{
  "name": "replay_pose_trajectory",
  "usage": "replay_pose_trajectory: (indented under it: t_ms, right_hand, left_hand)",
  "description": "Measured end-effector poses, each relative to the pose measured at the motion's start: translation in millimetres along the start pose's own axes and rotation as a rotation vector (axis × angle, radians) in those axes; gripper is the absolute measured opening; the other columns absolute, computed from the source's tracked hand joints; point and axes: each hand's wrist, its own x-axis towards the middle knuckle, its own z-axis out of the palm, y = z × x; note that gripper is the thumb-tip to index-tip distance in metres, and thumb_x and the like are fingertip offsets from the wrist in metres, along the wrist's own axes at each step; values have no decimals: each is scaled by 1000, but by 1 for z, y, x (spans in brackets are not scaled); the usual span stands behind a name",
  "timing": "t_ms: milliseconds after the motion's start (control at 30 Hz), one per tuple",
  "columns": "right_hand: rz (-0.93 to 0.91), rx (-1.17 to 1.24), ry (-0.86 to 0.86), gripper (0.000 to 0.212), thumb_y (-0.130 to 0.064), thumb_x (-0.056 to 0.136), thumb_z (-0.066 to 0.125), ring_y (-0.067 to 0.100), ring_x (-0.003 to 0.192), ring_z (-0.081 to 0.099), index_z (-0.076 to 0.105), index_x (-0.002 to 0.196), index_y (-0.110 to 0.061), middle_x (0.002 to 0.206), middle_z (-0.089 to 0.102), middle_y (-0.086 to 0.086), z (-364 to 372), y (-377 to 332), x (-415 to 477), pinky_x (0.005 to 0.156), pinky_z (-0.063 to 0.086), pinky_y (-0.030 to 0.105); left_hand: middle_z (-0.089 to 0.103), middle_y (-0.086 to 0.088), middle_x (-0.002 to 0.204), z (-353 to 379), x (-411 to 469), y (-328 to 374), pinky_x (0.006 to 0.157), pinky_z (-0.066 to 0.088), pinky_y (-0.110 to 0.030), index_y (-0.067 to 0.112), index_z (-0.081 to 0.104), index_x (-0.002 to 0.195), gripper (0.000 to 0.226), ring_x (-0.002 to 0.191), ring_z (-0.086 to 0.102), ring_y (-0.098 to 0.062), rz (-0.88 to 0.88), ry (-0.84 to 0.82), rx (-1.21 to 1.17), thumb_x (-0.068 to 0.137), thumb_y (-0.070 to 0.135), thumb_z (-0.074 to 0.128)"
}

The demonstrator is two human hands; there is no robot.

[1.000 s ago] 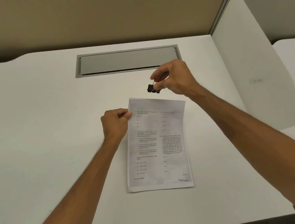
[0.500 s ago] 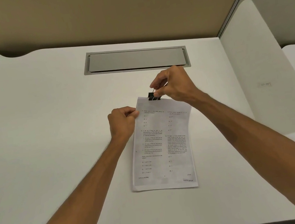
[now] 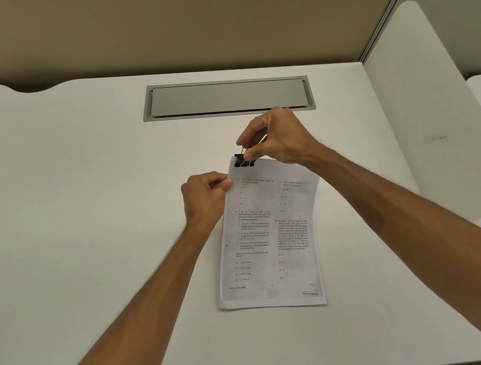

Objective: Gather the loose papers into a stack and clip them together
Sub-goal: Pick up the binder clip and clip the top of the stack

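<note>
Sitting now on the top edge of the paper stack (image 3: 267,240), the binder clip (image 3: 243,161) is no longer hanging clear above it. The right hand (image 3: 277,137) is pinching its wire handles; the left hand (image 3: 204,198) is gripping the stack's left edge. The stack's long axis is running 12 to 6 on the desk (image 3: 66,206), clip at 12.

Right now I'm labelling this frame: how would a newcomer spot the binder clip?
Find the white desk, then the printed paper stack at its middle. The binder clip sits on its far edge near the left corner, pinched by the right hand: the only small black thing there.
</note>
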Motion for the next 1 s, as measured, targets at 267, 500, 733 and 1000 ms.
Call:
replay_pose_trajectory:
  t_ms: [267,500,733,1000]
  right_hand:
    - [-24,4,-40,28,-14,73,89,8,74,73,80,100,-9,84,75,-1,4,-4,6,70,57,13]
    - [-37,-9,-85,44,-22,81,83,16,96,72,71,123,-12,113,74,6,8,-4,2,90,60,33]
    - [81,343,336,92,-35,75,88,15,137,47,39,152,-22,151,48,4,-5,38,-39,110,41,26]
    - [409,879,193,86,-39,64,93,32,116,67,55,135,-10,131,65,13,22,100,-124,93,58,43]
  left_hand:
    - [75,-1,92,-2,0,2,70,58,-22,16,72,88,5,82,73,-21,-11,-7,3,92,17,71]
    - [76,0,91,-4,1,1,75,62,-29,17,74,88,5,83,74,-21,-39,1,-1,92,16,72]
    - [76,-2,89,-16,0,-1,75,64,-37,7,78,99,12,82,76,-20,-124,64,-126,87,7,75]
    - [78,-4,87,-34,1,-2,68,64,-37,10,78,96,11,76,76,-22,-154,113,-290,88,4,73]
